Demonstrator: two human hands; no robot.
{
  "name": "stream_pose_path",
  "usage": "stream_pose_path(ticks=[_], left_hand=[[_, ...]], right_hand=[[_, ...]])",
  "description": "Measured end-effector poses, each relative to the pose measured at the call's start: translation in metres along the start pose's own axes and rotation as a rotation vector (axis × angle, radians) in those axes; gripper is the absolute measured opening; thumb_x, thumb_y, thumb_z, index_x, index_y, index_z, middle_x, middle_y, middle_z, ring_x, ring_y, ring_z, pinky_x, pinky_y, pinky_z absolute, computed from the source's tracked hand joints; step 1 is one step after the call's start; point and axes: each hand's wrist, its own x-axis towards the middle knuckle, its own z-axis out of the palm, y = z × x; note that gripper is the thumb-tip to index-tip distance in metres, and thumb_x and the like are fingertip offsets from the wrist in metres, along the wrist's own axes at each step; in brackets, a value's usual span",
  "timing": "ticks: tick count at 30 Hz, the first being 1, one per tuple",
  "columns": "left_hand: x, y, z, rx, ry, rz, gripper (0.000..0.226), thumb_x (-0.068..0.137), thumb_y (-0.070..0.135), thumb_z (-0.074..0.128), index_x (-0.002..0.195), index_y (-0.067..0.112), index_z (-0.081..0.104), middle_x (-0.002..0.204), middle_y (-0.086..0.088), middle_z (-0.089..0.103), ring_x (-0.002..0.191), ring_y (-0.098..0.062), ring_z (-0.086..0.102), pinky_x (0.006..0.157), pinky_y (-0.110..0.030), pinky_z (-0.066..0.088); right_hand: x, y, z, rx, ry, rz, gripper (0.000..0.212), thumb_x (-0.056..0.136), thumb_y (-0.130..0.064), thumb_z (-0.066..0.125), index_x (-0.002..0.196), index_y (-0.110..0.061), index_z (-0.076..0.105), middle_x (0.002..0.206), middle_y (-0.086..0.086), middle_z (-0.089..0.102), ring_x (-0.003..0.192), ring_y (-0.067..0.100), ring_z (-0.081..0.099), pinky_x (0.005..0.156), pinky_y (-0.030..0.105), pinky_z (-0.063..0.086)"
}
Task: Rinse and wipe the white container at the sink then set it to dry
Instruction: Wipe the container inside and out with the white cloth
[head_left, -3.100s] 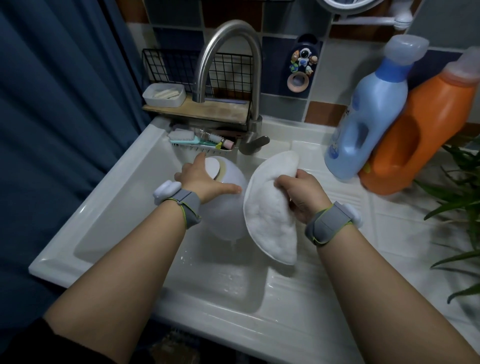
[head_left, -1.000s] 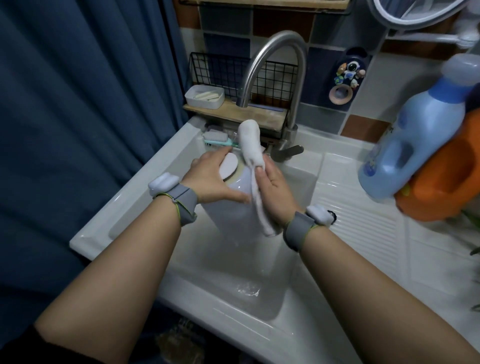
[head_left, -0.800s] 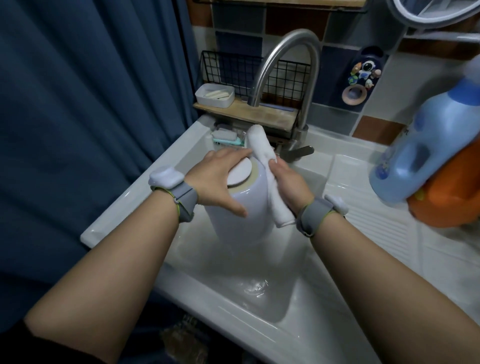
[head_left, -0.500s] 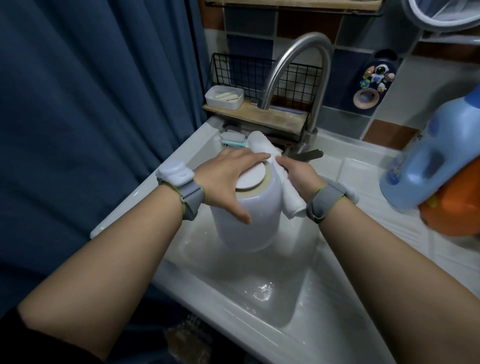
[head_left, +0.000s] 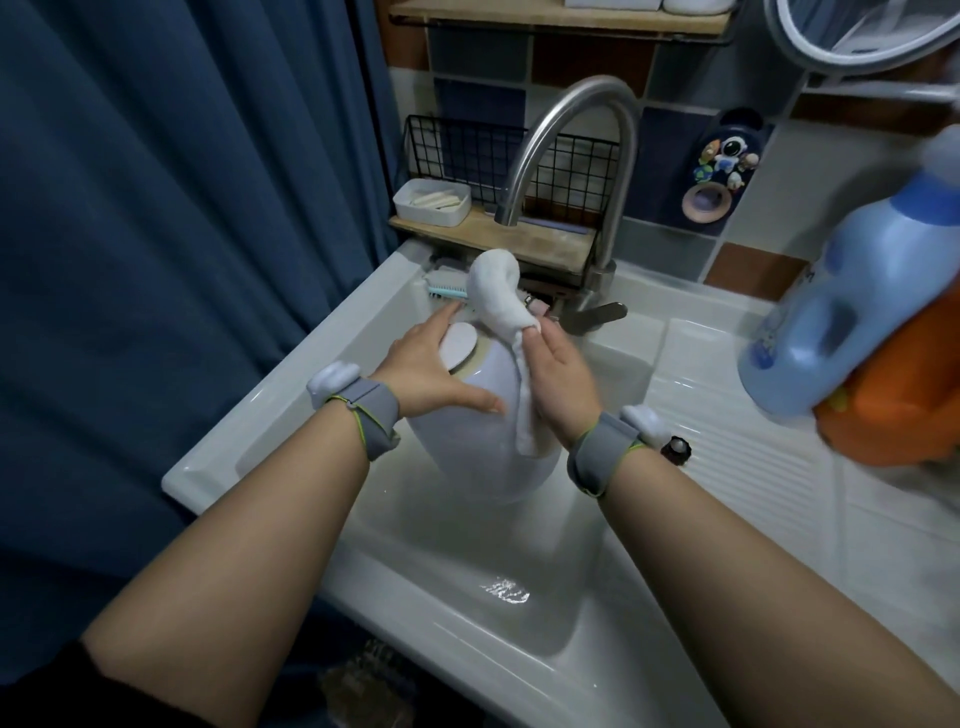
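The white container (head_left: 478, 447) is a rounded jar held over the basin of the white sink (head_left: 249, 415), its flat end turned up and away from me. My left hand (head_left: 431, 369) grips its upper left side, thumb across the front. A white cloth (head_left: 498, 296) lies against the jar's right side, pressed there by my right hand (head_left: 563, 384). One end of the cloth sticks up above the jar and the other hangs below my palm.
A steel faucet (head_left: 613, 171) arches over the basin, no water running. Behind it are a wooden shelf with a soap dish (head_left: 431, 202) and a wire rack. A blue bottle (head_left: 852, 312) and an orange bottle (head_left: 898, 415) stand on the ribbed drainboard (head_left: 737, 467). A blue curtain (head_left: 182, 208) hangs left.
The spread cloth was folded and brought onto the jar's right side, then rubbed up and down. The jar stayed in my left hand over the basin, and the view shifted left.
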Motion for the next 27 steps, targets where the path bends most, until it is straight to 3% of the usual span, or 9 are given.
stream_pose_path(ticks=[3,5,8,11,17,20,22,24,27], left_hand=[[0.002,-0.007,0.008,-0.227,0.043,-0.149,0.149,0.028,0.064,0.089,0.157,0.034,0.021,0.161,0.004,0.033,0.144,-0.017,0.037,0.106,-0.028,0.035],[0.002,-0.011,0.014,-0.354,0.09,-0.225,0.148,0.027,0.062,0.088,0.157,0.033,0.024,0.161,0.003,0.034,0.142,-0.018,0.04,0.1,-0.027,0.036],[0.002,-0.015,0.016,-0.518,0.138,-0.323,0.148,0.028,0.058,0.087,0.158,0.032,0.021,0.16,0.001,0.037,0.138,-0.024,0.046,0.106,-0.034,0.041],[0.002,-0.016,0.016,-0.658,0.154,-0.427,0.149,0.029,0.056,0.086,0.158,0.034,0.015,0.16,-0.003,0.038,0.134,-0.033,0.051,0.109,-0.049,0.045],[0.003,-0.012,0.015,-0.771,0.269,-0.471,0.15,0.027,0.056,0.081,0.158,0.037,0.012,0.159,-0.004,0.037,0.131,-0.036,0.053,0.105,-0.052,0.048],[0.006,-0.012,0.012,-0.834,0.305,-0.528,0.149,0.028,0.056,0.084,0.157,0.04,0.011,0.16,-0.003,0.035,0.129,-0.037,0.054,0.103,-0.054,0.049],[0.007,-0.014,0.011,-0.951,0.308,-0.553,0.147,0.031,0.055,0.092,0.155,0.043,0.014,0.159,0.001,0.036,0.125,-0.038,0.057,0.098,-0.059,0.051],[0.006,-0.013,0.012,-1.041,0.298,-0.57,0.141,0.034,0.055,0.094,0.153,0.043,0.02,0.152,0.003,0.043,0.116,-0.035,0.063,0.091,-0.061,0.054],[0.004,-0.011,0.015,-1.095,0.298,-0.581,0.135,0.039,0.053,0.094,0.152,0.042,0.02,0.143,0.002,0.049,0.102,-0.033,0.069,0.081,-0.062,0.058]], right_hand=[[-0.009,0.007,0.005,-0.019,-0.036,-0.089,0.029,0.103,-0.02,0.04,0.118,-0.013,0.063,0.121,0.008,0.066,0.115,0.023,0.059,0.101,0.038,0.045],[-0.015,0.009,0.008,-0.05,-0.073,-0.162,0.034,0.101,-0.021,0.038,0.123,-0.01,0.062,0.127,0.009,0.063,0.122,0.024,0.055,0.107,0.04,0.041],[-0.026,0.009,0.012,-0.133,-0.088,-0.259,0.037,0.1,-0.019,0.039,0.129,-0.009,0.06,0.126,-0.002,0.059,0.122,0.013,0.05,0.108,0.028,0.033],[-0.034,0.01,0.016,-0.199,-0.069,-0.28,0.036,0.102,-0.013,0.042,0.134,-0.005,0.057,0.137,0.008,0.058,0.134,0.021,0.044,0.113,0.023,0.023],[-0.061,0.015,0.024,-0.053,-0.013,-0.135,0.037,0.105,-0.015,0.04,0.14,-0.013,0.051,0.143,-0.002,0.05,0.135,0.005,0.036,0.116,0.021,0.023],[-0.078,0.026,0.031,-0.039,0.015,-0.076,0.036,0.105,-0.013,0.04,0.139,-0.013,0.052,0.142,-0.005,0.05,0.135,0.005,0.037,0.111,0.014,0.024],[-0.089,0.033,0.037,-0.01,0.035,-0.037,0.034,0.105,-0.012,0.04,0.135,-0.012,0.055,0.137,-0.006,0.054,0.131,0.007,0.045,0.108,0.014,0.03],[-0.096,0.037,0.04,0.027,0.056,0.031,0.032,0.105,-0.013,0.039,0.128,-0.012,0.061,0.123,0.001,0.065,0.116,0.012,0.056,0.098,0.023,0.042],[-0.097,0.041,0.044,0.033,0.054,0.19,0.028,0.104,-0.017,0.038,0.114,-0.014,0.064,0.104,0.001,0.066,0.098,0.015,0.058,0.087,0.027,0.044]])
